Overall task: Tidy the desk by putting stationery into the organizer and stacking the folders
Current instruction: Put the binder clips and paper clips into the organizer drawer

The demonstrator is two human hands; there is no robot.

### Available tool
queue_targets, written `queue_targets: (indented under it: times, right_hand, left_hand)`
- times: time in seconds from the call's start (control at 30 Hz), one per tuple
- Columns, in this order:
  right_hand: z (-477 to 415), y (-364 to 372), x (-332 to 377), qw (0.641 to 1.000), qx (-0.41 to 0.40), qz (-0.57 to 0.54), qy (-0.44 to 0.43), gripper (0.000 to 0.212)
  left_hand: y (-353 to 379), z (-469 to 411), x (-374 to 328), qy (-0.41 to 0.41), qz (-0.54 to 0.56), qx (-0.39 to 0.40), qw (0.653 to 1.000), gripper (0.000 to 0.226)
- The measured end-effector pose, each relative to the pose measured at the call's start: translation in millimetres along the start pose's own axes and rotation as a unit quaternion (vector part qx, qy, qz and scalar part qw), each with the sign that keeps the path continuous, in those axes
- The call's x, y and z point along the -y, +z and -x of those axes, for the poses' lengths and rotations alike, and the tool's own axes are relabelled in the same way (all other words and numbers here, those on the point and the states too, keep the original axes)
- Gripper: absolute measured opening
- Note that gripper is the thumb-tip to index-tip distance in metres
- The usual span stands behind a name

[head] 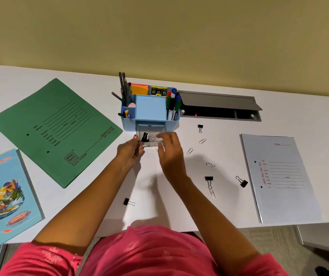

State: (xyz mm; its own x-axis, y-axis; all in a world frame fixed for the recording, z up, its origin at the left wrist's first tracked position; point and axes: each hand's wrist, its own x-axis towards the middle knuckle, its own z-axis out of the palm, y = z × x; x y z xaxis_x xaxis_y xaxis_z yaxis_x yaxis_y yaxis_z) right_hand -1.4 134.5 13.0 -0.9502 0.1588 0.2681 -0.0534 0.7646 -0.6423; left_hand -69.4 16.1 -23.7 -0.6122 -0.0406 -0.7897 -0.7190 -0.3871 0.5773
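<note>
A light blue organizer (149,108) stands at the back middle of the white desk (99,196), holding pencils, markers and sticky notes. Its clear drawer (149,136) is pulled out, with a black binder clip and paper clips inside. My left hand (130,151) holds the drawer's left front corner. My right hand (170,148) hovers blurred over the drawer's right side with fingers loosely spread; nothing shows in it. Black binder clips (208,179) and paper clips (190,151) lie scattered to the right and front. A green folder (56,130), a white folder (281,176) and a pictured blue folder (6,196) lie apart.
An open grey cable hatch (219,106) is sunk into the desk right of the organizer. The wall runs just behind the desk. The near desk edge is at my body, with carpet below on the right.
</note>
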Motion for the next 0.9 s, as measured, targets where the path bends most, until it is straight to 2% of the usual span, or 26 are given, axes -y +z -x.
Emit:
queue_targets:
  times: [0.1, 0.17, 0.33, 0.47, 0.6, 0.7, 0.8, 0.9]
  right_hand:
    - [30.1, -19.8, -24.9, 0.997, -0.044, 0.025, 0.055, 0.024]
    - [50.7, -31.8, -47.6, 0.99, -0.055, 0.044, 0.121, 0.021]
    - [87.1, -51.5, -95.7, 0.947, -0.061, 0.167, 0.269, 0.024]
    - [93.6, -55.8, -113.9, 0.926, -0.033, 0.146, 0.345, 0.028]
    - [92.2, -51.3, -117.1, 0.933, -0.006, 0.118, 0.341, 0.016]
    - [81.0, -47.4, -106.5, 0.942, -0.024, 0.089, 0.322, 0.017]
    - [57.8, -42.9, -77.6, 0.976, -0.064, 0.051, 0.201, 0.02]
    - [24.8, -34.4, -41.6, 0.993, -0.075, -0.001, 0.091, 0.018]
  left_hand:
    - [-0.7, -0.7, 0.7, 0.0, 0.003, 0.01, 1.0, 0.026]
    - [-1.4, -0.9, 0.7, 0.001, 0.001, 0.011, 1.0, 0.026]
    - [-1.7, -0.7, 0.5, 0.0, -0.005, 0.018, 1.0, 0.028]
    - [-0.4, -0.7, 0.9, -0.002, -0.002, 0.018, 1.0, 0.032]
    - [0.0, -1.9, 0.7, -0.002, -0.002, 0.014, 1.0, 0.032]
    - [0.2, -3.2, 1.1, 0.0, -0.007, 0.01, 1.0, 0.031]
    - [-0.6, -4.6, 1.5, 0.0, -0.004, 0.013, 1.0, 0.031]
    - [-1.1, -6.1, 2.2, 0.0, -0.005, 0.01, 1.0, 0.03]
